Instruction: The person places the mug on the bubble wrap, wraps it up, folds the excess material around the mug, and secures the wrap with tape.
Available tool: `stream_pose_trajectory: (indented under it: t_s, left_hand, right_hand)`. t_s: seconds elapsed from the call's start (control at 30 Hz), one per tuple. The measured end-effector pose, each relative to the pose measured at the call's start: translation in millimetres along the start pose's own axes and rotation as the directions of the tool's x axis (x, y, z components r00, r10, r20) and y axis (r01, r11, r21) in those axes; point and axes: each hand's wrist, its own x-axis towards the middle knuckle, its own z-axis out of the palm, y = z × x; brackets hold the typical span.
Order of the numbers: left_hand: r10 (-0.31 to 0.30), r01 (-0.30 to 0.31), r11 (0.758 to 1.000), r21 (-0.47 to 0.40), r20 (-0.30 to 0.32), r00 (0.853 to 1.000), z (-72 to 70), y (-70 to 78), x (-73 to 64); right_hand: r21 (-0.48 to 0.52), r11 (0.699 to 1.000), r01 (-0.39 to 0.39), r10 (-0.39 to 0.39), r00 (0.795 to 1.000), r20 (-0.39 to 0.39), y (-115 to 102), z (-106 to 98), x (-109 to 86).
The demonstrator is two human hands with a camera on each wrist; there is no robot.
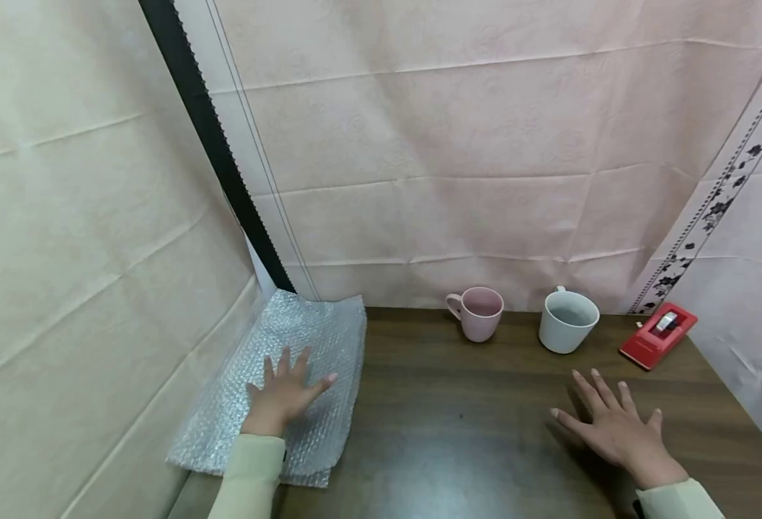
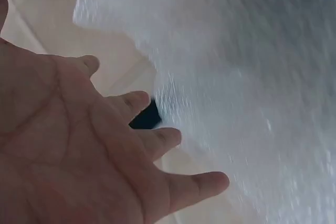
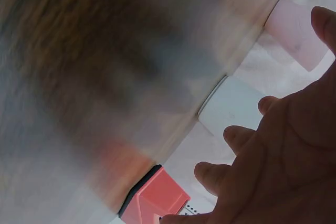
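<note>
My left hand (image 1: 283,396) is spread above a folded sheet of bubble wrap (image 1: 331,339), fingers straight, holding nothing. In the left wrist view its palm (image 2: 68,129) faces the wrap (image 2: 236,77) with a gap between. On the right, my other hand (image 1: 617,429) hovers over the dark wooden table (image 1: 445,440) with fingers apart. Beyond it stand a pink mug (image 1: 481,313), a white mug (image 1: 567,322) and a red tape dispenser (image 1: 658,336). The right wrist view shows the white mug (image 3: 231,106) and red dispenser (image 3: 155,198) past the fingers.
A pale cloth (image 1: 458,144) hangs behind the table, and another cloth (image 1: 82,252) covers the left side. A black strip (image 1: 218,144) runs down to the bubble wrap. The mugs and dispenser stand along the table's back edge.
</note>
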Motion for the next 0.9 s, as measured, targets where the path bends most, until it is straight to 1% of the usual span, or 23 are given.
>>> stream_pose_trajectory:
  t_s: [0.1, 0.17, 0.3, 0.4, 0.53, 0.67, 0.77, 0.9]
  left_hand:
    - [-0.047, 0.047, 0.999, 0.015, -0.025, 0.999, -13.8, -12.6, -5.2]
    - [-0.073, 0.075, 0.996, 0.040, -0.048, 0.996, -22.1, -20.1, -8.8]
    - [-0.119, 0.128, 0.988, 0.083, -0.110, 0.987, -32.9, -30.4, -17.6]
    - [-0.150, 0.163, 0.983, 0.086, -0.147, 0.978, -34.7, -35.8, -23.7]
    - [-0.189, 0.205, 0.976, 0.080, -0.171, 0.967, -33.5, -42.7, -27.6]
    - [-0.233, 0.250, 0.965, 0.081, -0.179, 0.956, -33.2, -52.0, -31.4]
    - [-0.268, 0.285, 0.956, 0.069, -0.194, 0.944, -34.7, -57.9, -35.2]
    - [-0.299, 0.316, 0.947, 0.058, -0.195, 0.934, -41.1, -62.9, -41.2]
  right_hand:
    - [-0.004, 1.000, 0.002, -0.002, 1.000, 0.004, -2.0, 1.4, 0.7]
    - [-0.005, 1.000, 0.002, -0.002, 1.000, 0.007, -3.2, 2.5, 1.2]
    - [-0.007, 1.000, 0.009, -0.009, 1.000, 0.006, -6.2, 4.6, 1.7]
    - [-0.019, 1.000, 0.017, -0.017, 1.000, 0.001, -8.6, 6.2, 1.5]
    - [-0.040, 0.999, 0.019, -0.019, 1.000, -0.005, -9.5, 7.4, -0.1]
    - [-0.050, 0.998, 0.026, -0.027, 1.000, -0.008, -10.1, 8.8, -1.8]
    - [-0.042, 0.999, 0.034, -0.035, 0.999, -0.007, -11.2, 10.1, -2.5]
    - [-0.035, 0.998, 0.045, -0.046, 0.999, -0.017, -13.8, 10.8, -3.3]
